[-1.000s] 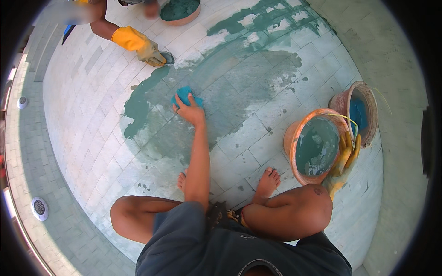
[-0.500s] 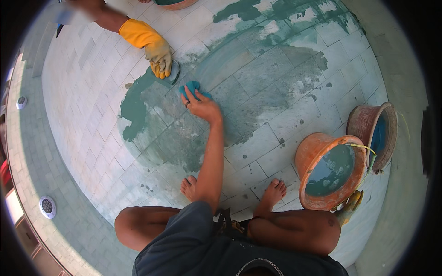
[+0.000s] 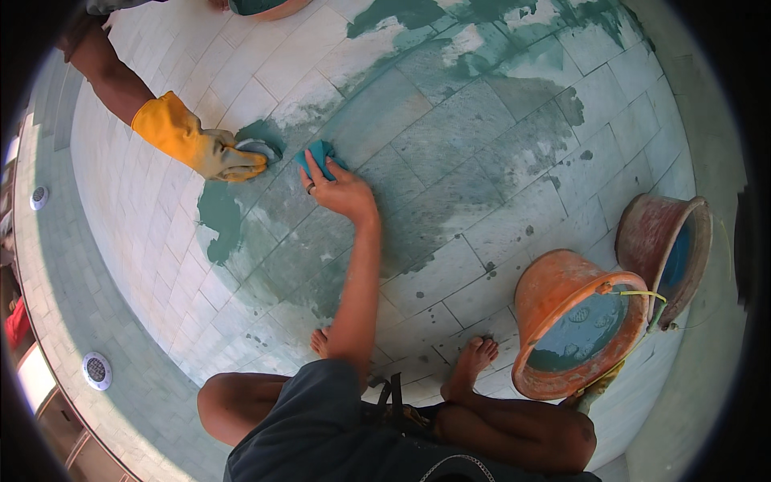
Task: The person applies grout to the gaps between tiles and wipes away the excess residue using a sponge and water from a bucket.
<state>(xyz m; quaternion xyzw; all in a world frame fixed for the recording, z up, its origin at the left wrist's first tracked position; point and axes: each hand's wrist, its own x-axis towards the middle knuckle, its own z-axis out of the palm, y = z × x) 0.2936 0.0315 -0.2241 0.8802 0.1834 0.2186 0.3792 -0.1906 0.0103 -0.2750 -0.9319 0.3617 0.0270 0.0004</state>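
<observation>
My left hand [image 3: 337,189], bare with a ring, is closed on a blue sponge [image 3: 320,153], pressed on the tiled floor [image 3: 434,281] amid smeared green grout. My right hand [image 3: 596,387], in a yellow rubber glove, is low at the edge of an orange bucket [image 3: 540,297] of murky grey-green water; its fingers are mostly hidden. Just left of the sponge, a co-worker's yellow-gloved hand [image 3: 181,135] holds a round grey pad [image 3: 265,146] on the grout.
A reddish-brown bucket [image 3: 638,229] with something blue inside stands behind the orange one. Another tub [image 3: 271,12] is at the top. My bare feet [image 3: 470,365] are on the tiles. A curved step with round fittings [image 3: 96,371] runs along the left, a grey wall along the right.
The view has shifted. My right glove has dropped from beside the bucket's handle to its lower edge. The co-worker's hand has moved down-left across the grout; my sponge remains beside it.
</observation>
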